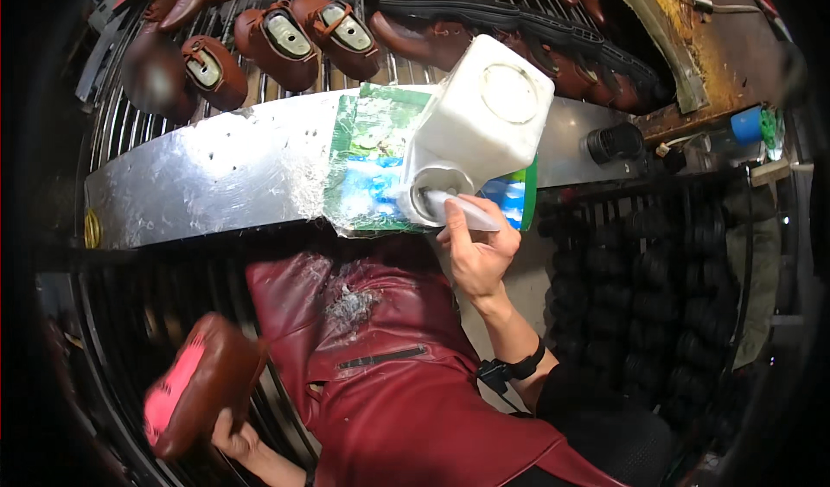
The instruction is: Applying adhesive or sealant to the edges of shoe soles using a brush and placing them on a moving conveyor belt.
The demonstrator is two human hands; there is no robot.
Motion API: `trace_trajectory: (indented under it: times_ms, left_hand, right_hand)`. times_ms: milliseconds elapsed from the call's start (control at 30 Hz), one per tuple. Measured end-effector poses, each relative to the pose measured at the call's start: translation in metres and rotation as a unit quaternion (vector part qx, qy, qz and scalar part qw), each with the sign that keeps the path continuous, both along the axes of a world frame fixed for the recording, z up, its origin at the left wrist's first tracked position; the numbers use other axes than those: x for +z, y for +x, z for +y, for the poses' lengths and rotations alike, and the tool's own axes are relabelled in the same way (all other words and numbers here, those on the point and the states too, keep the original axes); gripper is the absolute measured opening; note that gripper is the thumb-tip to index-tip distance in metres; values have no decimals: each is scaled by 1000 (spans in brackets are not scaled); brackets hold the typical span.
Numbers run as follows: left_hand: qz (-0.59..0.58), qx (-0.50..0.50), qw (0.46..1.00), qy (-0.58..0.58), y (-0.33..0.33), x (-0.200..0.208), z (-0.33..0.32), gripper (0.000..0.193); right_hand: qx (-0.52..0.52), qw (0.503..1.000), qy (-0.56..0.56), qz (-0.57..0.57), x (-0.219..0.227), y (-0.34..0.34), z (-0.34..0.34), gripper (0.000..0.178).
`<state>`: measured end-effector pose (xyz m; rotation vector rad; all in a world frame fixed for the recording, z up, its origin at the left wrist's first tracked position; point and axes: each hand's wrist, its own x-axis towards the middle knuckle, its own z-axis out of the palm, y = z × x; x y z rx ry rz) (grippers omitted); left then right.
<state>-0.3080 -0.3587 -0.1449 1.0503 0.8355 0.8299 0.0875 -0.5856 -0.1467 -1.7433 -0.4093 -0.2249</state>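
Note:
My left hand (235, 435), low at the left, grips a brown leather shoe (212, 379) with a bright pink underside turned outward. Its fingers are partly hidden behind the shoe. Over the metal ledge, my right hand (484, 254) pinches a whitish, flat-handled tool (474, 214). The tool's far end reaches into the round mouth of a white plastic container (480, 115), so I cannot make out its tip. That container rests on a green and blue printed sheet (367, 176). A dark red apron (406, 383) covers my lap.
Beyond the metal ledge (207, 176), a rack of metal rods carries several brown shoes (281, 42) and long black soles (519, 22). A black round object (614, 143) and a blue cup (746, 126) are at the right. Stacked dark items (640, 280) fill shelving at right.

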Motion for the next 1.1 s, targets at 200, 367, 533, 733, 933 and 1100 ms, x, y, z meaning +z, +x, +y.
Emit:
trace_trajectory:
  times_ms: [200,367,533,733,933,1100]
  left_hand:
    - [70,-57,908,409,-7,-29,-6,46]
    - [147,-164,771,598,157,-44,45,32]
    - [154,-139,677,706,164,-51,50,32]
    - [133,-129,691,699,167,-48,50,33]
    - [132,-127,700,690,164,-45,53,30]
    - [88,-102,698,704,172,-49,58,24]
  right_hand:
    - [-18,918,254,303,16,-8,16,20]
    - [125,807,332,473,44,-22,29,20]
    - [265,800,269,466,17,-46,79,13]
    - [256,889,152,348,18,-34,127,13]
    - [260,888,172,338,-1,11,170,18]
    - [332,858,119,374,19,-28,111,17]
